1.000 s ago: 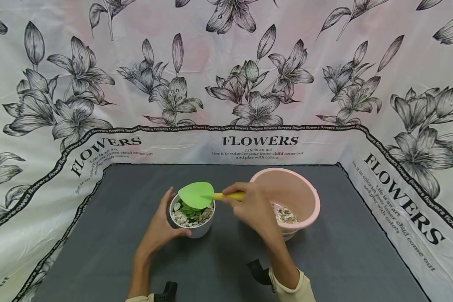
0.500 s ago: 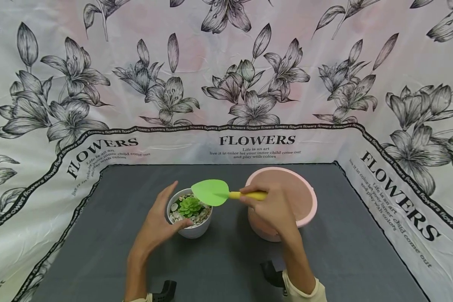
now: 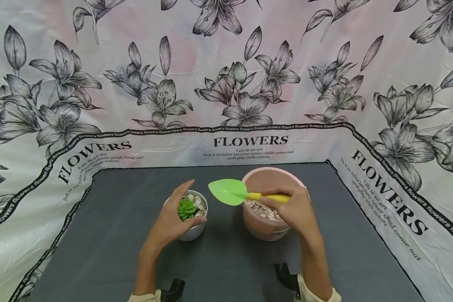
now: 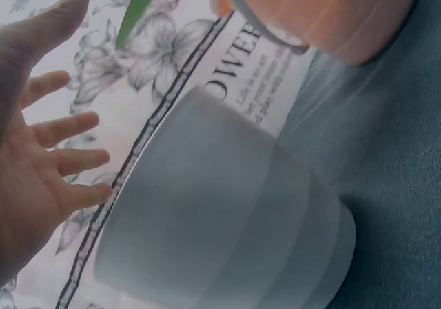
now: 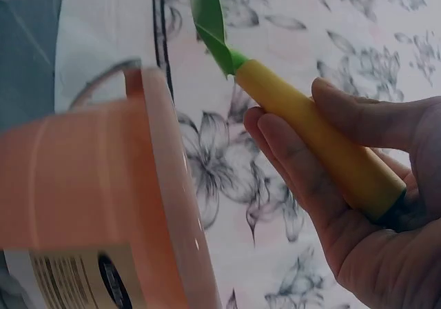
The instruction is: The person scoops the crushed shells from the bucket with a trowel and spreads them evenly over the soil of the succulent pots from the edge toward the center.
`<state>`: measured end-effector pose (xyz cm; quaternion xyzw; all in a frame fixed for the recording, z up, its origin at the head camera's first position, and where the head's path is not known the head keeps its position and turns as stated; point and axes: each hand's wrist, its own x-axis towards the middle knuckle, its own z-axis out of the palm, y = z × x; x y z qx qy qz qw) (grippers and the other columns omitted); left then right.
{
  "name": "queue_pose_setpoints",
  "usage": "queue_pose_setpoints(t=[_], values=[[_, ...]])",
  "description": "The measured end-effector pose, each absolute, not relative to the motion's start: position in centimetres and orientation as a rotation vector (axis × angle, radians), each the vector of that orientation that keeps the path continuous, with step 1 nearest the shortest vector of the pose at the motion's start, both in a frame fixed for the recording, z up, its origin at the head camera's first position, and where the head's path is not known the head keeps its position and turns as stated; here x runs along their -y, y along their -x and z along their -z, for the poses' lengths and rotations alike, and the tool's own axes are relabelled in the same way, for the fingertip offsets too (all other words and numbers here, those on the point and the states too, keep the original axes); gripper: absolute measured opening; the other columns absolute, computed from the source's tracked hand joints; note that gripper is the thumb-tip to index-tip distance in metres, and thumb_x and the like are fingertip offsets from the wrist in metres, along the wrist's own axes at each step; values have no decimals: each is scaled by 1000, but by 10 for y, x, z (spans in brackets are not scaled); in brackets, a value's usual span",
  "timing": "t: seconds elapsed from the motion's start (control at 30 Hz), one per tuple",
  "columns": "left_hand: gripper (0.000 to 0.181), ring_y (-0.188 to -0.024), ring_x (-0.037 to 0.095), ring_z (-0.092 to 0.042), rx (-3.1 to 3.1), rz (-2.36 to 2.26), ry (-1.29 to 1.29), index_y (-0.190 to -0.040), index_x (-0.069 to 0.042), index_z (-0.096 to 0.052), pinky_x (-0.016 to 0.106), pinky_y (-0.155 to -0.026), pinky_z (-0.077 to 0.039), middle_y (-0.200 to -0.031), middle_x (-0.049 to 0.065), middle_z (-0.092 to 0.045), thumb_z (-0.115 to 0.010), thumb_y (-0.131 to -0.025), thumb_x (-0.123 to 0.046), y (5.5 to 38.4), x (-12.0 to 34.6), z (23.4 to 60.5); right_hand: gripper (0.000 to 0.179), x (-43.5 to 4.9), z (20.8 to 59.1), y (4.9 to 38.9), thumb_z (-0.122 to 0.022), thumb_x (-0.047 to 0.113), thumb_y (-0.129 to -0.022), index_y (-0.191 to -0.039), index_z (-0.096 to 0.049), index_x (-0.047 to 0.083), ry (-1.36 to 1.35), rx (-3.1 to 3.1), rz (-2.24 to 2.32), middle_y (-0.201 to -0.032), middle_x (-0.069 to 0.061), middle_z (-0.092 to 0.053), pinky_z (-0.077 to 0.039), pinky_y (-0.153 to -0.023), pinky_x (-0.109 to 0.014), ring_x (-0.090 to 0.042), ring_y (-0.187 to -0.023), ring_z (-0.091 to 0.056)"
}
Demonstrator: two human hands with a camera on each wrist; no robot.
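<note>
My right hand (image 3: 295,209) grips the yellow handle (image 5: 310,133) of a small garden trowel, whose green leaf-shaped blade (image 3: 228,192) lies level between the two pots. Below that hand stands a pink pot (image 3: 262,230) with pale pebbles (image 3: 263,211) inside. On the left, a small white pot (image 3: 192,235) holds a green succulent (image 3: 186,209) ringed by stones. My left hand (image 3: 170,222) hovers at its left side, thumb and fingers spread and partly covering it. In the left wrist view, the fingers (image 4: 72,161) are straight and stand apart from the pot wall (image 4: 207,198).
Dark grey cloth (image 3: 226,268) covers the table. Behind and at both sides hangs a white curtain (image 3: 245,151) printed with flowers and lettering. The pink pot has a raised handle (image 5: 103,81) and a barcode label (image 5: 76,281).
The trowel has moved right, from above the succulent to the pink pot's left edge. My left hand has let go of the white pot and shifted slightly over it. The view has swung a little right.
</note>
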<state>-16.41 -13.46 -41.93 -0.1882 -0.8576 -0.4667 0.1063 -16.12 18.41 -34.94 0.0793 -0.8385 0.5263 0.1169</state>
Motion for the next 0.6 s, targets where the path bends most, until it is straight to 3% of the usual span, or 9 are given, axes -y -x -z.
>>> queue_pose_setpoints(t=[0.17, 0.33, 0.6], values=[[101, -156, 34, -38, 2517, 1330, 629, -164, -24, -36, 64, -120, -40, -168, 6, -39, -92, -81, -31, 170, 123, 416, 11, -198, 348, 159, -84, 0, -85, -95, -83, -1, -210, 2429, -1550, -99, -22, -80, -54, -63, -22, -8, -69, -62], [101, -156, 37, -38, 2508, 1297, 685, -163, -18, -37, 64, -121, -38, -167, 12, -40, -93, -80, -29, 176, 112, 414, 12, -206, 348, 157, -85, 2, -85, -95, -83, -4, -177, 2412, -1574, -99, -20, -81, -56, -66, -20, -5, -74, -65], [99, -157, 36, -36, 2538, 1329, 708, -163, -25, -36, 64, -121, -39, -169, 9, -37, -91, -82, -33, 181, 100, 416, 13, -220, 348, 154, -85, 2, -85, -95, -82, -5, -152, 2351, -1571, -97, -15, -82, -58, -73, -17, -2, -83, -70]])
